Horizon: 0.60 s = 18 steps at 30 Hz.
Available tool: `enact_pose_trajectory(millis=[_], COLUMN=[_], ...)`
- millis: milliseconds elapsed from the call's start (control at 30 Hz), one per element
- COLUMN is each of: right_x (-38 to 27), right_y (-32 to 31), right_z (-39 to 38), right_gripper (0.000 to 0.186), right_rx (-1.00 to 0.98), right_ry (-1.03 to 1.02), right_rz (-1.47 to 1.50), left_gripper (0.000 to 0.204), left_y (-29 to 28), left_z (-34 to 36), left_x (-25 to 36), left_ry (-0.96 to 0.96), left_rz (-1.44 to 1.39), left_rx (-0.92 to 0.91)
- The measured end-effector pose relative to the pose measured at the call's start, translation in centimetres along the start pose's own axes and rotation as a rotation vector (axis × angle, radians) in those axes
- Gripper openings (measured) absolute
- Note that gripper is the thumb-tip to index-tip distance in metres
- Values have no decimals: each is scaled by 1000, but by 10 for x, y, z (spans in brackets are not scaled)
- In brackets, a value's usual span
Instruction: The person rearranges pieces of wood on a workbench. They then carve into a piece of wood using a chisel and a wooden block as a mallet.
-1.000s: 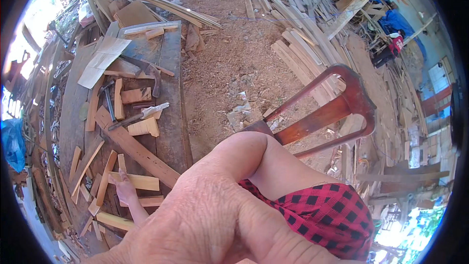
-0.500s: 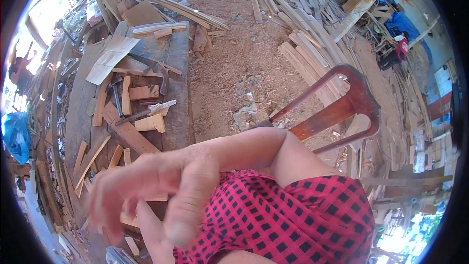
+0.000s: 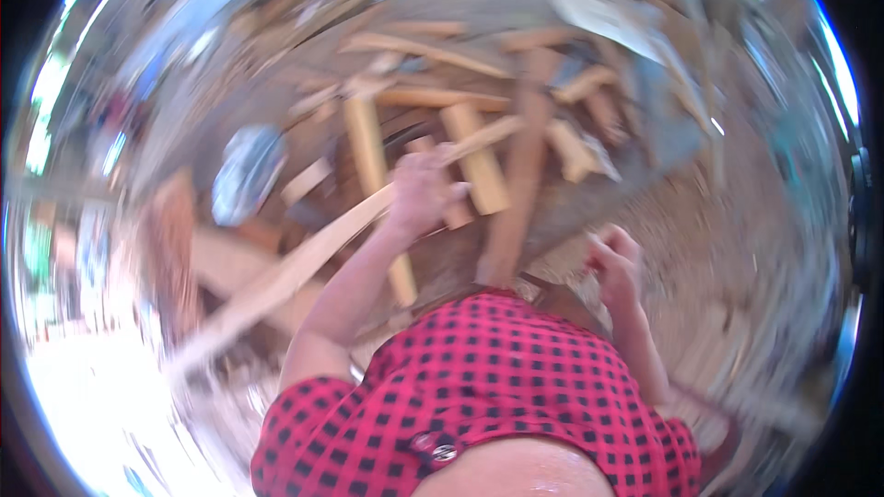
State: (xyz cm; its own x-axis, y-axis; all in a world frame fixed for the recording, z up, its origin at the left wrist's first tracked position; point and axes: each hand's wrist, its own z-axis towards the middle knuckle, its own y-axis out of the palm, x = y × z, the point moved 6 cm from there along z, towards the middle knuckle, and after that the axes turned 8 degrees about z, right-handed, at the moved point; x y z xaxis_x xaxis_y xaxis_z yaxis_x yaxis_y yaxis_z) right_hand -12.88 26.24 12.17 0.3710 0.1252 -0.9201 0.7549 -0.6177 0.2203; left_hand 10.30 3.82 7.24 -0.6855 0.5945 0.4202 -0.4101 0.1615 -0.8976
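Observation:
Motion blurs the view. My left hand (image 3: 419,193) is closed around a long pale wooden strip (image 3: 313,244), which runs diagonally over loose yellowish wood pieces (image 3: 474,161) on the dark plank worktable (image 3: 640,184). Lower at the right, my right hand (image 3: 617,262) hangs by the table's edge with fingers loosely curled, nothing visible in them. A wide reddish-brown board (image 3: 511,212) lies between the two hands, under the level of the fingers.
A blue-white plastic bundle (image 3: 249,175) lies left of the strip. A pale sheet (image 3: 599,18) and more timber sit at the back. Wood-littered ground (image 3: 755,248) is on the right. Part of a dark red chair frame (image 3: 718,433) shows at lower right.
The view has swung round to the table. The large hand that filled the lower foreground is gone from there; my left hand now grips the strip and my right hand is at the right.

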Motion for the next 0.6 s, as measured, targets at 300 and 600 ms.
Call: enact_pose_trajectory(millis=[300, 600], right_x=[73, 137], right_y=[32, 82], right_z=[56, 75], right_gripper=[17, 62], right_rx=[-430, -933], right_ry=[-140, -488], right_rz=[-677, -1368], left_gripper=[77, 85], left_y=[-46, -35], left_z=[-174, -288], left_x=[-63, -102], left_ry=[-587, -1114], left_rz=[197, 183], left_rx=[131, -14])
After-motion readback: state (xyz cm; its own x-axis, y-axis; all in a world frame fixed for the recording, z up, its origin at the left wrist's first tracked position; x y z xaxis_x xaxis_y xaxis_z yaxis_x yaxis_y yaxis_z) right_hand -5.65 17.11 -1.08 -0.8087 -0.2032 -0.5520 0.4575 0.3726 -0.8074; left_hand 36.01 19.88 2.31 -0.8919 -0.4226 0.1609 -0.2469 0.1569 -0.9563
